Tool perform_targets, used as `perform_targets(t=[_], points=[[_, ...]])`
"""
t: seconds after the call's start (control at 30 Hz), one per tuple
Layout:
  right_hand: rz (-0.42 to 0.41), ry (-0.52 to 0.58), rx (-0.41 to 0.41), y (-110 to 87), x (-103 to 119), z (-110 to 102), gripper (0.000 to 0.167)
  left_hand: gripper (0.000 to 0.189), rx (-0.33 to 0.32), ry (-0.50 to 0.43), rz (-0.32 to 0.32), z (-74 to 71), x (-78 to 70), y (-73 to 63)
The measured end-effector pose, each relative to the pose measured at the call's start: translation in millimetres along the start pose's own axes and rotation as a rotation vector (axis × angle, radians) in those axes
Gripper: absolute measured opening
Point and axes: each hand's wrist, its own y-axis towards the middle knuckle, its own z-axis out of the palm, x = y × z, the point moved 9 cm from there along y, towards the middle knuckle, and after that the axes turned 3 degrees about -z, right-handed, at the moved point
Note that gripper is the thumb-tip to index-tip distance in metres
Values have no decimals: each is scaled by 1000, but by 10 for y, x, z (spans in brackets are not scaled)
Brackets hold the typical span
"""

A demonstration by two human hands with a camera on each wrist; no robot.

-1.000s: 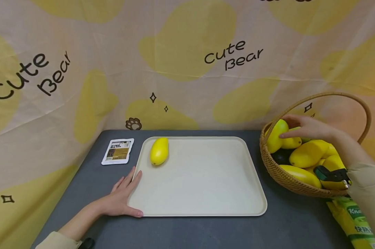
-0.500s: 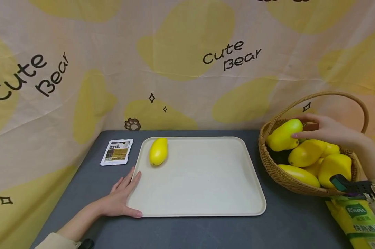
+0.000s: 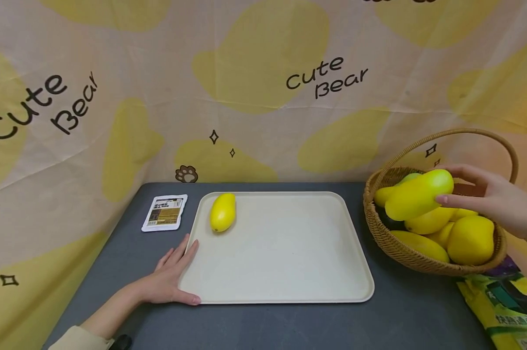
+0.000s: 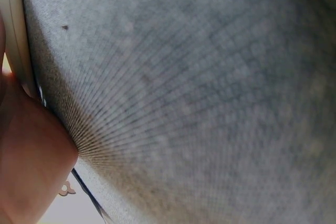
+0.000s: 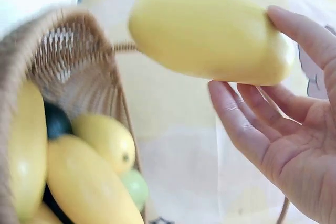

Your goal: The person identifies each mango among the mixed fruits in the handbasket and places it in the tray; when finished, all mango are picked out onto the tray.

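Above the wicker basket (image 3: pixel 376 236), the right hand (image 3: pixel 497 197) pinches a yellow fruit (image 3: pixel 418 195), thumb and fingers spread to its width — shifted right since half a second ago, clear of the remaining fruit (image 3: pixel 470 240); removal appears under way. Left hand (image 3: pixel 169 279) — fingers straight — rests against the tray (image 3: pixel 285 257).

Cream L slv (image 3: pixel 80 339) w/ blk L wristband (image 3: pixel 121 342), R wristband (image 3: pixel 518 297) blk w/ teal.
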Motion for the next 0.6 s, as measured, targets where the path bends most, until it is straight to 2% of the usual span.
perform_targets(t=[0.17,0.3,0.43,0.6], points=[[-102,178,-25,-21,206,195,42,128,-3,5,2,-8,-2,2],[-167,382,41,52,402,493,37,128,-1,5,-3,-5,7,4],[-141,482,91,159,575,853,32,128,3,6,-6,-5,11,3],[-77,503,146,297,724,1296,46,129,6,6,-5,-10,3,4]])
